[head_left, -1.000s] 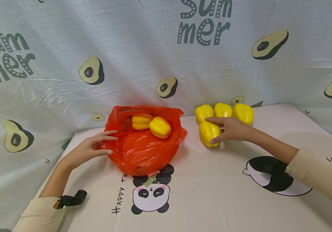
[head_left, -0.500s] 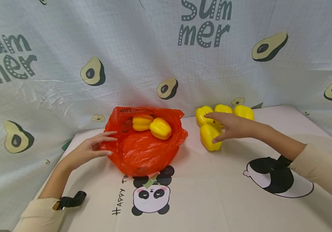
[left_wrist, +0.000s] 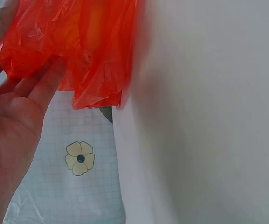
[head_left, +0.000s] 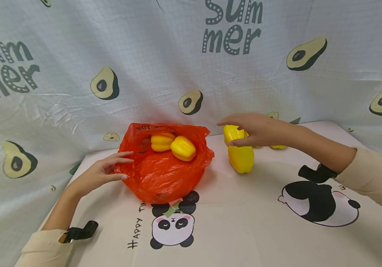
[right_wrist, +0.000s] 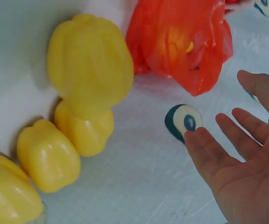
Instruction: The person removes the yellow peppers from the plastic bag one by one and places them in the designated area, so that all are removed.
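A red plastic bag (head_left: 164,178) lies with its mouth gaping, and two yellow bell peppers (head_left: 183,148) rest inside. My left hand (head_left: 98,175) is at the bag's left rim, its fingers loosely extended against the plastic; the left wrist view shows the palm of this hand (left_wrist: 13,121). Over the loose peppers on the right, my right hand (head_left: 261,129) hovers with fingers spread and nothing in its grasp. Below it stands the front yellow bell pepper (head_left: 241,161). Three more bell peppers (right_wrist: 48,156) stand in a row behind, mostly hidden by the hand in the head view.
The table (head_left: 224,230) has a cloth printed with pandas. Behind it hangs a pale curtain (head_left: 150,74) with avocado prints. Black camera straps (head_left: 82,230) are on both wrists.
My right hand has let go of the front bell pepper and lifted up off it, leaving it standing slightly nearer the front. The left hand and the bag have hardly moved.
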`<state>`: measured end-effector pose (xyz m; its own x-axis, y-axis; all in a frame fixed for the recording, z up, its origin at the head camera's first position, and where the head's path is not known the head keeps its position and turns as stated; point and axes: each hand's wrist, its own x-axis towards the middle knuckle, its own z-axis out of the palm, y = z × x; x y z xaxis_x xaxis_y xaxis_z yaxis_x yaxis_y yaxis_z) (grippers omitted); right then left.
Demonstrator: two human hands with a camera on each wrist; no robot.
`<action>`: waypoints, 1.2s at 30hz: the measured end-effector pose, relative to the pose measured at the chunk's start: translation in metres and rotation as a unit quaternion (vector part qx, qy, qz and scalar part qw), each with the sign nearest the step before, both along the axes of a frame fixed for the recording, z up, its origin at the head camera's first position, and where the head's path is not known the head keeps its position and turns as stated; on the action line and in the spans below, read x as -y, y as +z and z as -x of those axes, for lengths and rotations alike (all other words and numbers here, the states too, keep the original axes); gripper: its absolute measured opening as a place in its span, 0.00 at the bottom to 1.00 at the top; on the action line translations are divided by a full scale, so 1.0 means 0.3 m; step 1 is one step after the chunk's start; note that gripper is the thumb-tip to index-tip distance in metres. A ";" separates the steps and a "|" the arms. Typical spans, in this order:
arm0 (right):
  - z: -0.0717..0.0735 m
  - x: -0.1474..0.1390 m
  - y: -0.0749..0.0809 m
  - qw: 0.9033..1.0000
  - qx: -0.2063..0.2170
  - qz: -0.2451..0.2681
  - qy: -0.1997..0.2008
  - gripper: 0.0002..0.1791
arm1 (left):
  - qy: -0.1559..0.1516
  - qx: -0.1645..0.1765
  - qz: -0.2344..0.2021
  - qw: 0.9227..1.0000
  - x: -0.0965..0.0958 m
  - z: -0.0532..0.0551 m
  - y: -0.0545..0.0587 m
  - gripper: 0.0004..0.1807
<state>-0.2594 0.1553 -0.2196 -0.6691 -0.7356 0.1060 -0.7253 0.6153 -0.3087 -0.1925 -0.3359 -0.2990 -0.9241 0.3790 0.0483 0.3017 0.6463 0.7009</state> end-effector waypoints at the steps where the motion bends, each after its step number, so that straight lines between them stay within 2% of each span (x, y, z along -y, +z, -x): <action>1: 0.000 0.014 0.008 1.000 -0.007 -0.006 0.009 0.31 | 0.000 0.000 0.000 1.000 0.000 0.000 0.000 0.27; 7: -0.004 0.102 0.063 0.997 -0.031 -0.023 0.071 0.27 | -0.003 0.001 -0.005 1.000 0.000 0.000 0.003 0.26; 14: 0.007 0.216 0.101 0.992 -0.026 -0.066 0.106 0.24 | -0.003 0.004 -0.008 1.000 -0.007 -0.003 0.008 0.26; 22: 0.031 0.359 0.141 0.981 -0.045 -0.103 0.157 0.22 | 0.005 0.011 -0.004 1.000 -0.014 -0.006 0.010 0.27; 25: 0.035 0.398 0.155 0.980 -0.042 -0.114 0.158 0.22 | 0.002 0.007 -0.007 1.000 -0.012 -0.006 0.006 0.27; 30: 0.049 0.433 0.173 0.982 -0.036 -0.124 0.137 0.22 | -0.003 0.008 -0.014 1.000 -0.009 -0.004 0.004 0.26; 36: 0.073 0.470 0.180 0.981 -0.017 -0.133 0.140 0.21 | -0.006 0.005 -0.011 1.000 -0.006 0.000 0.007 0.26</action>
<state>-0.2812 0.0144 -0.1654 -0.4368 -0.8944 -0.0962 -0.8844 0.4465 -0.1357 -0.1925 -0.3342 -0.2970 -0.9200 0.3890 0.0472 0.3018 0.6264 0.7187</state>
